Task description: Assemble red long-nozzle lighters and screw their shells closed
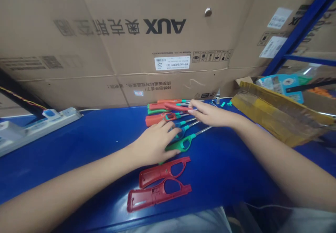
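Observation:
Long-necked lighters lie in a row on the blue table, most with metal tubes pointing right. My left hand (156, 142) rests palm down over several of them, fingers spread. Its thumb touches a green lighter (181, 145), its fingers reach a blue lighter (180, 133) and an orange-red lighter (154, 119). My right hand (206, 113) pinches the end of a red lighter piece (175, 106) above the far end of the row; whether it has a tube is hidden. Nearer me lie two empty red handle shells, an upper shell (157, 174) and a lower shell (149, 198).
A large cardboard sheet (126, 51) stands behind the blue table (91, 142). On the left is a white power strip (52, 126). A box covered in yellow tape (267, 112) sits at right, with small teal pieces (223, 104) beside it.

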The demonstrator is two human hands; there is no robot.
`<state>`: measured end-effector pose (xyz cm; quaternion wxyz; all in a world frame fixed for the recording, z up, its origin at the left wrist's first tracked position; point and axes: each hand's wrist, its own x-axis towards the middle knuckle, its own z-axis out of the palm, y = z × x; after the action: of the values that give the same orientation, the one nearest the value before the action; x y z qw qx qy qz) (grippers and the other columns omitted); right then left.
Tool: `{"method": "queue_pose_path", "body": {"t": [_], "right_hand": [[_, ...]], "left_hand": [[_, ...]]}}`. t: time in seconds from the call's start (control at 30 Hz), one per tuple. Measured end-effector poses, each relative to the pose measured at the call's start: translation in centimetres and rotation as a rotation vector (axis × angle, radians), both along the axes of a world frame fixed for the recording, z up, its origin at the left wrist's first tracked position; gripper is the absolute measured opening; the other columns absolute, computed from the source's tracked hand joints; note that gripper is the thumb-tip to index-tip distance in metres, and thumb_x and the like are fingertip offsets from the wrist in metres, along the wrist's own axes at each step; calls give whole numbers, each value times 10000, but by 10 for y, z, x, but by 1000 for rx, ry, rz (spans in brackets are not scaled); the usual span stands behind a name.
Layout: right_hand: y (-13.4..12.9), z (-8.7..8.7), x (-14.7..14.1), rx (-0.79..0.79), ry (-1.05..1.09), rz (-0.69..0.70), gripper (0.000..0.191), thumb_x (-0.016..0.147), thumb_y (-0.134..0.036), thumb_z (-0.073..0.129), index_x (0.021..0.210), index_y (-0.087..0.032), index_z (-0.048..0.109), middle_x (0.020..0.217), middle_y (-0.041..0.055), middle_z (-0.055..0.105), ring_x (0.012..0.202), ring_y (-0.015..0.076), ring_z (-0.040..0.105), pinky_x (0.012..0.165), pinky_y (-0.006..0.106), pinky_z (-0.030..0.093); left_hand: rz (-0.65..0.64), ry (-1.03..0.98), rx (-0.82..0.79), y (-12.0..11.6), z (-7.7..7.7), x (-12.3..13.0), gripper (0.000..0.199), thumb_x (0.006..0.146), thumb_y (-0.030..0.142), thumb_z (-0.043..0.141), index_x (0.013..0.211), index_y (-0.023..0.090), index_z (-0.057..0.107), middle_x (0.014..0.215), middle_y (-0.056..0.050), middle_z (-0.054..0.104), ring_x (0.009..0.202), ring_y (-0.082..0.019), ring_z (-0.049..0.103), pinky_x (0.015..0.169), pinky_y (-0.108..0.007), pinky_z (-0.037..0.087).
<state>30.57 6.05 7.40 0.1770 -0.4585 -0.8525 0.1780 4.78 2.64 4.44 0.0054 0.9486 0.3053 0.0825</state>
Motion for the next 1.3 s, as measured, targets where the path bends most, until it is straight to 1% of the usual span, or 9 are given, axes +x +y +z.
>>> {"method": "queue_pose_path", "body": {"t": [0.23, 0.43, 0.53, 0.63, 0.73, 0.8, 0.9, 1.1, 1.3], "right_hand": [[-22, -7, 15, -141, -24, -10, 453, 850, -584, 656, 1047, -230, 451, 924, 0, 566, 766, 158, 494, 683, 268, 396], [-31, 1, 12, -272, -8, 170, 419, 780, -546, 752, 957, -217, 562, 822, -41, 553, 716, 130, 499, 652, 247, 387], [-41, -3, -2, -337, -32, 315, 376, 785, -541, 754, 852, -217, 576, 722, -65, 509, 639, 104, 457, 589, 237, 346], [-53, -12, -24, -259, -24, 349, 445, 742, -586, 780, 851, -229, 538, 681, -78, 498, 605, 103, 428, 558, 247, 308], [-67, -23, -46, -119, -2, 365, 546, 657, -643, 811, 817, -231, 489, 771, -51, 538, 638, 112, 449, 556, 256, 303], [-76, -30, -58, -63, -12, 401, 621, 617, -684, 804, 960, -240, 538, 969, -10, 590, 670, 118, 492, 564, 259, 332], [-85, -40, -68, 36, -119, 424, 768, 690, -728, 708, 1267, -259, 519, 1194, 58, 582, 681, 139, 542, 563, 279, 342], [-79, -42, -63, 117, -278, 397, 580, 785, -657, 648, 1177, -238, 565, 1053, 16, 599, 608, 130, 528, 512, 275, 243], [-63, -36, -47, 88, -323, 328, 626, 828, -713, 591, 1218, -225, 559, 1103, 41, 610, 637, 150, 555, 523, 279, 250]], "left_hand": [[114, 22, -42, 15, -14, 4, 707, 756, 337, 700, 1412, 165, 500, 1411, -174, 562, 1272, -395, 538, 1033, -489, 490], [228, 8, -20, 23, -18, 8, 578, 783, 273, 667, 1331, 135, 542, 1349, -197, 542, 1129, -340, 633, 933, -424, 541], [262, 57, 16, 30, -15, 8, 463, 759, 316, 708, 1175, 131, 617, 1239, -202, 589, 1149, -382, 589, 977, -474, 503], [276, 84, 37, 33, -14, 9, 463, 716, 303, 741, 1122, 121, 616, 1212, -217, 583, 1154, -405, 557, 986, -501, 479], [297, 105, 36, 35, -13, 12, 506, 718, 268, 726, 1172, 100, 579, 1209, -230, 580, 1136, -397, 569, 968, -490, 481], [312, 120, 25, 39, -13, 15, 499, 707, 252, 723, 1158, 93, 580, 1182, -239, 603, 1131, -413, 577, 961, -505, 482], [312, 125, -6, 47, -13, 17, 467, 689, 164, 690, 1142, 113, 588, 1138, -213, 656, 1097, -388, 621, 913, -463, 513], [257, 51, -55, 62, -8, 10, 463, 730, 150, 630, 1193, 154, 623, 1091, -135, 722, 994, -307, 700, 793, -353, 542], [207, -49, -75, 96, 21, -3, 337, 799, 323, 633, 1110, 201, 674, 1007, -59, 748, 862, -233, 704, 695, -279, 499]]}}
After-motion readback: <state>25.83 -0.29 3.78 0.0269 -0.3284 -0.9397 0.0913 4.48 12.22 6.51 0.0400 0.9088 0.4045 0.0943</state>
